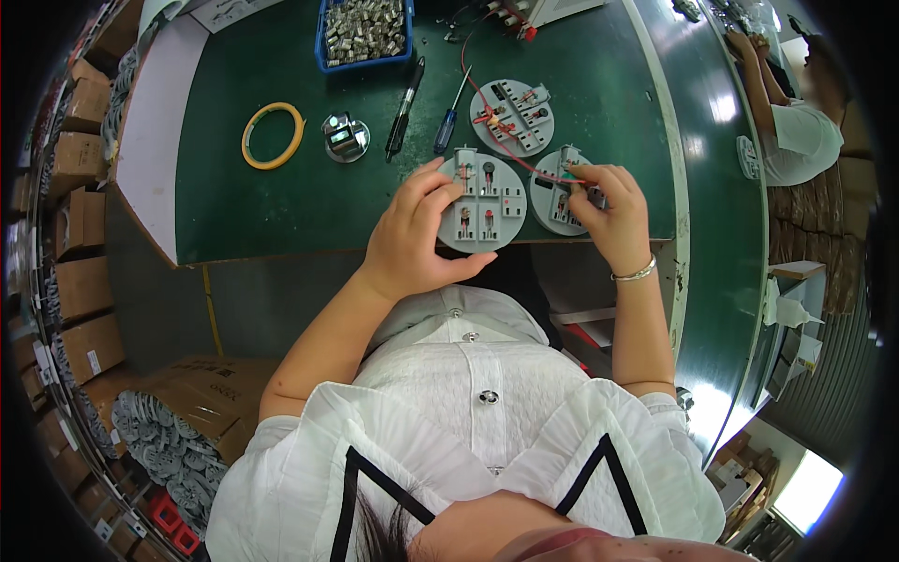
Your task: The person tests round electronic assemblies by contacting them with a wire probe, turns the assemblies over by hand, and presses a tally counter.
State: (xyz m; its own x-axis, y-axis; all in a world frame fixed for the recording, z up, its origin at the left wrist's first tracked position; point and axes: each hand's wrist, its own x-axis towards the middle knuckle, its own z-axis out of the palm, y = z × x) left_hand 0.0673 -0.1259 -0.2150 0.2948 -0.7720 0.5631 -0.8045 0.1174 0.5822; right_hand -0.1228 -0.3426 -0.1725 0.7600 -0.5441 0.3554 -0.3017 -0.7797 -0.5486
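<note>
My left hand grips the left rim of a round grey plastic disc, fingers on its upper left and thumb at its lower edge. Small electronic parts sit in the disc's compartments. To its right lies a similar disc, partly covered by my right hand. Thumb and fingers of that hand are pinched at the end of a red wire, near a small green piece; the exact tip is hidden. Farther back, a third disc carries red and yellow clips, and the red wire crosses it.
Behind stand a blue bin of small metal parts and a white box with red terminals. A screwdriver, a black pen, a round metal piece and a yellow tape roll lie leftward. Another person sits far right.
</note>
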